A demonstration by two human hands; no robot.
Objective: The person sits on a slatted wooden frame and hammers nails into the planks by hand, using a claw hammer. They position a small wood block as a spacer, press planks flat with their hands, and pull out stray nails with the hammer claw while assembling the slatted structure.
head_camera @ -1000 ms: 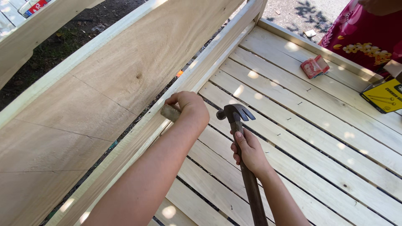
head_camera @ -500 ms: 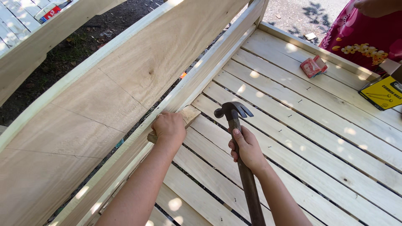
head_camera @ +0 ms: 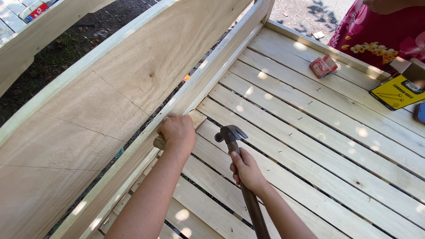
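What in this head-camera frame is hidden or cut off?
- Small wood block: mostly covered by the left hand.
- Hammer: handle end leaves the bottom edge.
- Any nail under the left hand: hidden.
- Person in pink: cut off at the top right.

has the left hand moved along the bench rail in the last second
Yes. The left hand, gripping a small pale wooden block, has slid along the long pale wooden rail toward the camera, away from the rail's far corner.

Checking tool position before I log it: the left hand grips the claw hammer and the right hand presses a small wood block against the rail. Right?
No, the hands are swapped. The head view shows the right hand gripping the claw hammer, and the left hand pressing the small wood block against the rail.
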